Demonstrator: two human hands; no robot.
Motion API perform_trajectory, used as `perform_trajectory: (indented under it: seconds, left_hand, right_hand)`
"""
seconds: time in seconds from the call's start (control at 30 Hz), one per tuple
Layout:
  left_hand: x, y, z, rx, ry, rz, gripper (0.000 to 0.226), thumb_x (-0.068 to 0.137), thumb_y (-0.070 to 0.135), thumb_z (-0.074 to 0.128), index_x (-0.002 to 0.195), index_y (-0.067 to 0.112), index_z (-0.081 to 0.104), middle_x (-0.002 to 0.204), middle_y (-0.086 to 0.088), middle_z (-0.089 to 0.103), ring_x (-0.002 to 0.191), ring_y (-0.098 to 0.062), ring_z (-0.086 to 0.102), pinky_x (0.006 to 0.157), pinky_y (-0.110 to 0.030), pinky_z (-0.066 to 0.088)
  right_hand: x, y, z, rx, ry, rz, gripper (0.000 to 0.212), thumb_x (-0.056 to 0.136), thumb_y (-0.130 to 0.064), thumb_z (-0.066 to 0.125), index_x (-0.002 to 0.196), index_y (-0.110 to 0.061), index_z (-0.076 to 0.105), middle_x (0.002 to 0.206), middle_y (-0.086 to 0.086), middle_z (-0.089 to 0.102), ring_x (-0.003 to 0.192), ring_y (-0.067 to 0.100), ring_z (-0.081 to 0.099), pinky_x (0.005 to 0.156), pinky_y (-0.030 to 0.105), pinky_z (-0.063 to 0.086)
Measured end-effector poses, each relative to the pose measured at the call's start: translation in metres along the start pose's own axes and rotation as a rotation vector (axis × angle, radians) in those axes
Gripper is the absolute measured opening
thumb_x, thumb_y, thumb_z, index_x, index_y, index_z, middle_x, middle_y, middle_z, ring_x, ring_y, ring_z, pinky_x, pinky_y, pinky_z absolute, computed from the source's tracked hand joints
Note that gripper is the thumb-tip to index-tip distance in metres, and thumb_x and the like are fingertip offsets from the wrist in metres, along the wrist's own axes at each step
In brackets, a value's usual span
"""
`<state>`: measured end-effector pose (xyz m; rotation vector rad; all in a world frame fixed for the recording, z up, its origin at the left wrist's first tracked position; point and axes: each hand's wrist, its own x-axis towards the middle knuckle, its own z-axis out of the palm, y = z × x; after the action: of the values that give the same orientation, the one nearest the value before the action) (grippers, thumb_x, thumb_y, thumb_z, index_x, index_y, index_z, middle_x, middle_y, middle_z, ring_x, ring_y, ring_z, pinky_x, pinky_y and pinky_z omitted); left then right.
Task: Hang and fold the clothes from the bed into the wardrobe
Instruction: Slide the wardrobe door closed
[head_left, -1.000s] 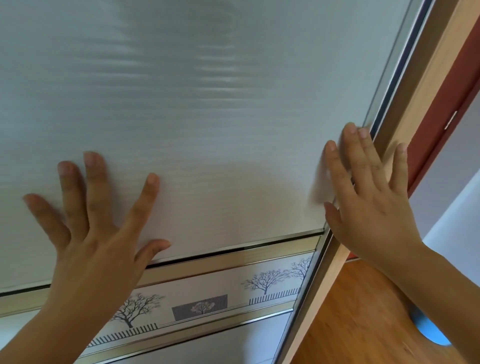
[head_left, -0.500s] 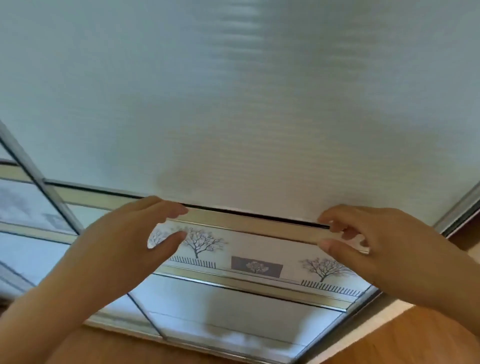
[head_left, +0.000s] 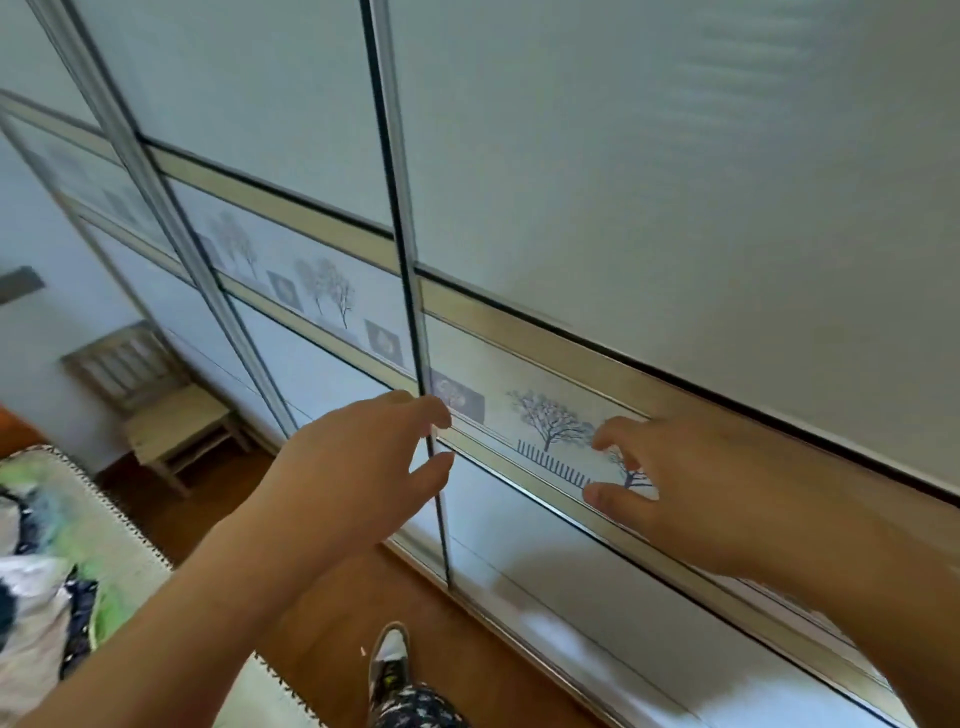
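Observation:
The wardrobe (head_left: 675, 182) fills the view, its frosted sliding doors crossed by a band (head_left: 545, 415) printed with trees. My left hand (head_left: 363, 467) is at the vertical metal edge (head_left: 410, 291) of the nearer door, with fingers and thumb curled around that edge. My right hand (head_left: 685, 488) lies against the tree band further right, its bent fingertips and thumb touching the panel. The doors are closed and hide the inside. Crumpled clothes (head_left: 31, 608) lie on the bed (head_left: 119, 551) at the lower left.
A small wooden chair (head_left: 161, 410) stands against the wardrobe at the left. Wooden floor (head_left: 322, 634) runs between the bed and the doors. My shoe (head_left: 388, 656) and patterned trouser leg show at the bottom centre.
Both hands came off the upper frosted panel and dropped to the tree band. The view swung left and down, bringing the door's vertical edge, bed and chair into sight.

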<state>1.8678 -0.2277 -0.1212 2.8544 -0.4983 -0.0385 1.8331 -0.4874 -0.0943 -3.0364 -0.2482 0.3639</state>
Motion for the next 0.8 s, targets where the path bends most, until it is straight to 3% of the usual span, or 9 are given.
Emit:
perform_trajectory:
  seconds: [0.23, 0.4, 0.5, 0.63, 0.8]
  left_hand:
    - [0.061, -0.121, 0.004, 0.018, -0.053, -0.014, 0.041, 0.097, 0.054, 0.046, 0.137, 0.043, 0.045, 0.125, 0.019, 0.057, 0.107, -0.006, 0.059, 0.089, -0.034, 0.054]
    - [0.117, -0.217, -0.003, 0.044, -0.134, 0.008, 0.043, 0.098, 0.052, 0.047, 0.139, 0.041, 0.045, 0.125, 0.017, 0.057, 0.107, -0.009, 0.06, 0.088, -0.034, 0.053]
    - [0.145, -0.255, -0.008, 0.069, -0.169, 0.035, 0.042, 0.098, 0.051, 0.047, 0.138, 0.039, 0.045, 0.122, 0.016, 0.057, 0.105, -0.01, 0.06, 0.087, -0.035, 0.053]
    - [0.17, -0.286, -0.007, 0.092, -0.255, 0.068, 0.042, 0.098, 0.049, 0.048, 0.138, 0.037, 0.046, 0.126, 0.014, 0.056, 0.111, -0.011, 0.059, 0.092, -0.037, 0.052]
    - [0.183, -0.303, 0.0, 0.083, -0.274, 0.077, 0.042, 0.099, 0.048, 0.048, 0.139, 0.037, 0.046, 0.127, 0.014, 0.056, 0.114, -0.013, 0.058, 0.093, -0.037, 0.051]
  right_hand:
    - [0.134, -0.088, 0.02, 0.074, -0.045, -0.057, 0.054, 0.096, -0.061, 0.049, 0.143, -0.036, 0.041, 0.13, -0.005, 0.062, 0.111, 0.013, 0.061, 0.09, 0.033, 0.054]
    - [0.222, -0.15, 0.024, 0.089, -0.069, -0.017, 0.053, 0.098, -0.058, 0.049, 0.144, -0.033, 0.042, 0.127, -0.004, 0.063, 0.103, 0.013, 0.06, 0.078, 0.028, 0.049]
    - [0.256, -0.175, 0.027, 0.142, -0.079, 0.022, 0.056, 0.099, -0.058, 0.048, 0.147, -0.031, 0.039, 0.129, 0.0, 0.062, 0.114, 0.017, 0.06, 0.089, 0.032, 0.052]
    - [0.281, -0.193, 0.041, 0.204, -0.15, 0.076, 0.058, 0.1, -0.055, 0.048, 0.15, -0.028, 0.035, 0.122, 0.003, 0.062, 0.112, 0.02, 0.059, 0.09, 0.033, 0.051]
    - [0.301, -0.194, 0.058, 0.205, -0.124, 0.142, 0.065, 0.1, -0.055, 0.048, 0.154, -0.026, 0.029, 0.136, 0.007, 0.058, 0.12, 0.025, 0.057, 0.097, 0.038, 0.05]
